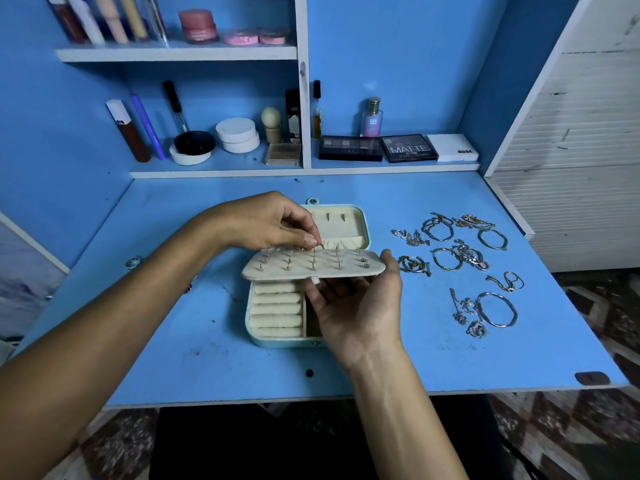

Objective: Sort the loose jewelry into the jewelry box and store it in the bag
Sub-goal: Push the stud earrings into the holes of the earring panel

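**Jewelry box open, sorting barely started**

Jewelry box (277,327) sits mid-desk (180,341), lid (341,225) back, ring rolls (276,310) in the base look bare. Earring panel (313,266) is lifted above the base; a few small pieces sit at its right end, other pins show only bare posts. No bag in view.

Left hand (266,221): reaches in over the panel's far edge, thumb and forefinger pinched at a post near the top row. Too small to tell if a stud is between them.

Right hand (360,306): palm up, fingers mostly straight, supporting the panel from below at its right front edge, thumb up beside its right end.

Loose jewelry (464,268): bangles, chains, rings spread on the desk right of the box, well apart from it, untouched.

Judgement: earrings in progress; bulk of the pile, closing and bagging all remain.
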`<state>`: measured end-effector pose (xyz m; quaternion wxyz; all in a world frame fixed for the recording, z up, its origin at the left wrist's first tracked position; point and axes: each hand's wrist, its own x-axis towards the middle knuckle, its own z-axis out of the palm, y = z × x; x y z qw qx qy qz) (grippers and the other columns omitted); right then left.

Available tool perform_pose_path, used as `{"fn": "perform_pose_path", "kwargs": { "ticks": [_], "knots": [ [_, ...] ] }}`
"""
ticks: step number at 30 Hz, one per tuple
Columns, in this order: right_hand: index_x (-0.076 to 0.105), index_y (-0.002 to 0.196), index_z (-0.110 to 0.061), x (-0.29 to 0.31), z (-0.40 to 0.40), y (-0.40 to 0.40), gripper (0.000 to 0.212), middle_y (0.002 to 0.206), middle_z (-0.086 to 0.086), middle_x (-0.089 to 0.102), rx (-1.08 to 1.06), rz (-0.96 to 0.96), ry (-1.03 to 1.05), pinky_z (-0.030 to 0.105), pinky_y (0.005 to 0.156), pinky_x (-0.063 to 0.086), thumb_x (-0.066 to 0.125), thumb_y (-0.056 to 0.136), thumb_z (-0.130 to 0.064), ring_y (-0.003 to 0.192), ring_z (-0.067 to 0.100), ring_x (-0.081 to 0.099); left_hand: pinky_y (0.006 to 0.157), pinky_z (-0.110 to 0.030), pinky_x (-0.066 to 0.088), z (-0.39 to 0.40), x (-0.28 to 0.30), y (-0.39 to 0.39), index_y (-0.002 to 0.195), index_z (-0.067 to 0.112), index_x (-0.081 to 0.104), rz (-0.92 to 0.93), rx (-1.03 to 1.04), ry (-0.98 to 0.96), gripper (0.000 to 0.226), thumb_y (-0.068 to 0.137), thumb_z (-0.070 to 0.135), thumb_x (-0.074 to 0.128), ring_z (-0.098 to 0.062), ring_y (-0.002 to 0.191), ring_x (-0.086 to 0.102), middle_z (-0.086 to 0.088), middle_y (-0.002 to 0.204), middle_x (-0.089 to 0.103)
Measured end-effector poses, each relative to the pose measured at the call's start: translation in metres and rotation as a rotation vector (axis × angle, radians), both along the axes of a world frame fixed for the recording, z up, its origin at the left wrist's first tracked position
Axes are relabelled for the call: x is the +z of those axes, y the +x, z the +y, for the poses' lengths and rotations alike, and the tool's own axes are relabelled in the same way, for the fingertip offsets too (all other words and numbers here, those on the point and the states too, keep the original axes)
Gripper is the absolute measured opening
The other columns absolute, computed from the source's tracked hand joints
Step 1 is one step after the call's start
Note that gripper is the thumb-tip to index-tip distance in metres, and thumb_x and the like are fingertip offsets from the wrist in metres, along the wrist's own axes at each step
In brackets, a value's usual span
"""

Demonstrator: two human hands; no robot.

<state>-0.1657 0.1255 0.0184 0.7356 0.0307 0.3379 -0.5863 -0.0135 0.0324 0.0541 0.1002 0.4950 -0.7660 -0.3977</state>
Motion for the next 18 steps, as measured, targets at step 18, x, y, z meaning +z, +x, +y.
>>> {"fn": "perform_pose_path", "kwargs": {
  "ticks": [18],
  "knots": [
    [0.069, 0.111, -0.011, -0.0008, 0.001, -0.0006, 0.054, 0.087, 0.012, 0.076, 0.005, 0.009, -0.018, 0.041, 0.078, 0.056, 0.041, 0.099, -0.055, 0.085, 0.027, 0.071, 0.096, -0.024, 0.049, -0.0069, 0.0064, -0.0044, 0.093, 0.034, 0.074, -0.184, -0.102, -0.024, 0.008, 0.086, 0.03, 0.073, 0.003, 0.096, 0.066, 0.02, 0.095, 0.074]
  ]
}}
